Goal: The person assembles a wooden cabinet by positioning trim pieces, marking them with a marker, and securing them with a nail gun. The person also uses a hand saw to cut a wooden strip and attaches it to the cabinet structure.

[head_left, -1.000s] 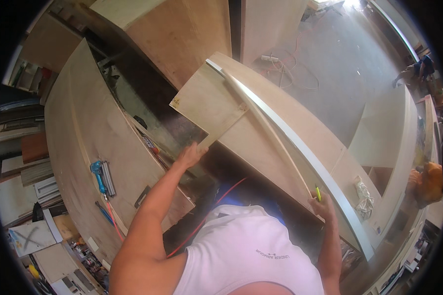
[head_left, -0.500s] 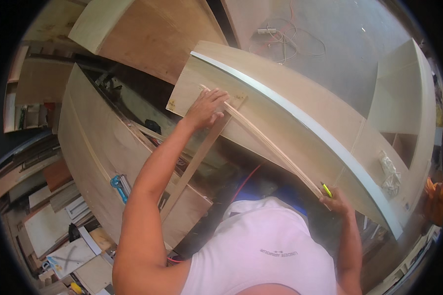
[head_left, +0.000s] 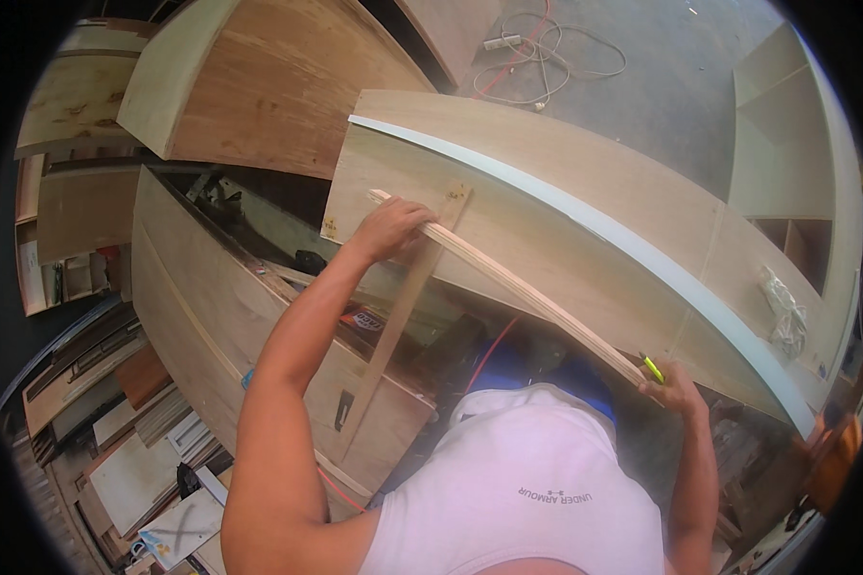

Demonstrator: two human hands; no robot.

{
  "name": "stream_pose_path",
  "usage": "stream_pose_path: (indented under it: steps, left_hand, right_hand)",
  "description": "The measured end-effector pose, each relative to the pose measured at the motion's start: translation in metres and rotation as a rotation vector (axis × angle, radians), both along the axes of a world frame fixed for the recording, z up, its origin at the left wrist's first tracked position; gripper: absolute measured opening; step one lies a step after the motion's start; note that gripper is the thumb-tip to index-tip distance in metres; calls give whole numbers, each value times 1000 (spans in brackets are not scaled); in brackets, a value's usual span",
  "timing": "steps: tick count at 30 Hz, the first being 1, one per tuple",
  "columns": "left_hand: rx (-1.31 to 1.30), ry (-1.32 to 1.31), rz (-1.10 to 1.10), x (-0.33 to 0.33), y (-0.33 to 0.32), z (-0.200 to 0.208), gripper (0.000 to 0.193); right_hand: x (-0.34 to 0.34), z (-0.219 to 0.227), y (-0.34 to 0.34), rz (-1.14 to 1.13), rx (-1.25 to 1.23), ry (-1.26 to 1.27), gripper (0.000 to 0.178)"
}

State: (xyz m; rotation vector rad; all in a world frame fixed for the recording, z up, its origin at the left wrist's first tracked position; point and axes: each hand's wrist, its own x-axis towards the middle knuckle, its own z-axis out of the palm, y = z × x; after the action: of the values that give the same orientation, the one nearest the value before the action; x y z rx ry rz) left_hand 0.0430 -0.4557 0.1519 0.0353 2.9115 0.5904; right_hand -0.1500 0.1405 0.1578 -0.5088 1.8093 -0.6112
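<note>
A long, narrow wooden strip (head_left: pixel 537 302), with lines along it as of layers or thin strips laid together, slants from upper left to lower right before me. My left hand (head_left: pixel 395 230) is closed over it near its far end, above a plywood panel (head_left: pixel 384 168). Lower right, my right hand (head_left: pixel 677 387) grips the near end. A slim yellow-green marker-like tool (head_left: pixel 651 368) sticks up from the right hand's fingers. Running below the strip, a narrow wooden slat (head_left: pixel 393 321) bridges the plywood panel and a board at the left.
A pale white edge strip (head_left: pixel 585 222) runs along the panel. Cabinet boxes stand at the upper left (head_left: pixel 268 86) and right (head_left: pixel 786 144). A coiled cable (head_left: pixel 547 67) lies on the floor. Crumpled plastic (head_left: pixel 784 316) rests right. Stacked offcuts (head_left: pixel 115 422) fill the lower left.
The view has shifted, and the wooden strip appears a little lower at its far end. Both hands keep their hold. The blue tool at the left is now mostly hidden behind my left arm.
</note>
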Motion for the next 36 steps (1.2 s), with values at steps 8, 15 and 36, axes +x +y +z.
stream_pose_path:
  steps: [8,15,36]
  left_hand:
    - [-13,57,-8,2,-3,-14,35]
    - [-48,86,10,7,-3,-21,37]
    - [-96,160,38,10,3,-31,32]
  right_hand:
    - [-13,-1,-8,-32,99,81,43]
    - [-23,3,-17,-77,98,90,45]
    - [-36,18,-52,-212,28,394,34]
